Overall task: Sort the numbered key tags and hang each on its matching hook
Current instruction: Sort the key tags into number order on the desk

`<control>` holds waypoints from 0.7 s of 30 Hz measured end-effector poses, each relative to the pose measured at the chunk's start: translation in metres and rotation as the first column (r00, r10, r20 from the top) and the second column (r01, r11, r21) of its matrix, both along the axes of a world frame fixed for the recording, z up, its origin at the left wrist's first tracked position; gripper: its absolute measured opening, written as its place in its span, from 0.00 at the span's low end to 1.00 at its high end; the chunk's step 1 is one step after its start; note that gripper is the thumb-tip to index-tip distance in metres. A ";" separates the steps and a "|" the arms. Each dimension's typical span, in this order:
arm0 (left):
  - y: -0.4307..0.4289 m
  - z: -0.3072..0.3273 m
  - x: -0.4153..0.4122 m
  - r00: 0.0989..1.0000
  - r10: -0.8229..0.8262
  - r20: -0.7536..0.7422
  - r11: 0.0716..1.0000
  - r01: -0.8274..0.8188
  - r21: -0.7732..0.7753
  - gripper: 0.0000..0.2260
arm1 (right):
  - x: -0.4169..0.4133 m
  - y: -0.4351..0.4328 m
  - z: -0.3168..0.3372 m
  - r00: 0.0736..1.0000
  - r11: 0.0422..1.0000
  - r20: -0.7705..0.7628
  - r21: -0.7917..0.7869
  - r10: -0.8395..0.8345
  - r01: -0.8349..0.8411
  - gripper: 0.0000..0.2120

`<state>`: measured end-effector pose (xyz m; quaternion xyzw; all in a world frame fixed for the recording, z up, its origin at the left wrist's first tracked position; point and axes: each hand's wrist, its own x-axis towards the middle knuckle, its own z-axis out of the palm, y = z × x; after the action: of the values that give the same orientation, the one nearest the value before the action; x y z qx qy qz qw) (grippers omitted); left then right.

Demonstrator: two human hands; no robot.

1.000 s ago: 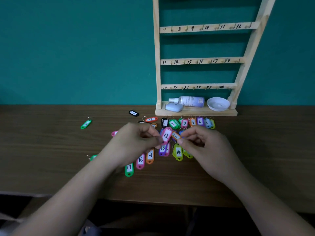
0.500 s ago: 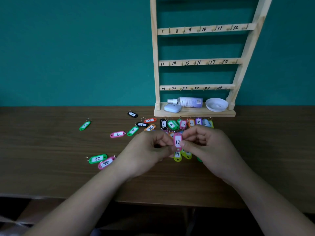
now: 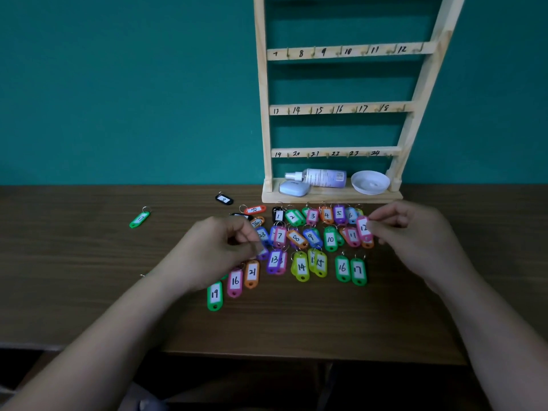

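Observation:
Several coloured numbered key tags lie in rows on the brown table (image 3: 89, 277), from tag 1 (image 3: 278, 215) to tag 17 (image 3: 358, 271). My right hand (image 3: 412, 235) pinches the pink tag 12 (image 3: 363, 228) at the right end of the second row, over tag 11 (image 3: 352, 235). My left hand (image 3: 216, 250) hovers with curled fingers over the tags at the left of the rows; whether it holds one is hidden. The wooden hook rack (image 3: 341, 108) stands behind, its hooks numbered 7 to 24 and bare.
On the rack's base lie a spray bottle (image 3: 320, 177), a pale case (image 3: 293, 188) and a white bowl (image 3: 370, 181). Stray tags lie apart to the left: a green one (image 3: 139, 219) and a black one (image 3: 224, 199). The table's front edge runs close below my forearms.
My right hand has carried the pink tag 12 from the middle out to the right end of the second row. My left hand let go of it and drew back left.

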<state>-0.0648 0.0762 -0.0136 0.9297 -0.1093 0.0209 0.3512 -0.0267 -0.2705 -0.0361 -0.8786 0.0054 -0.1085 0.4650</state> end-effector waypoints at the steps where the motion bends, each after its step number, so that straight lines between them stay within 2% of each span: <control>1: 0.003 0.002 0.001 1.000 0.012 -0.009 1.000 -0.012 0.000 0.04 | 0.001 -0.001 -0.001 1.000 1.000 -0.004 -0.025 -0.013 0.013 0.06; 10: 0.041 0.017 0.005 0.988 0.126 -0.089 0.989 -0.118 0.095 0.02 | 0.002 -0.001 -0.003 0.996 0.970 -0.028 -0.231 -0.080 0.071 0.04; 18: 0.090 0.027 0.004 0.952 0.231 -0.200 0.964 -0.196 0.178 0.02 | 0.000 0.003 0.000 0.994 0.948 -0.030 -0.305 -0.105 0.091 0.04; 21: 0.104 0.025 0.005 0.935 0.250 -0.250 0.959 -0.205 0.194 0.06 | -0.004 0.006 0.001 0.997 0.954 -0.015 -0.291 -0.077 0.070 0.03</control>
<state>-0.0602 0.1806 0.0116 0.9559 0.0472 -0.0753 0.2800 -0.0305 -0.2641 -0.0347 -0.9378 0.0282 -0.1139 0.3267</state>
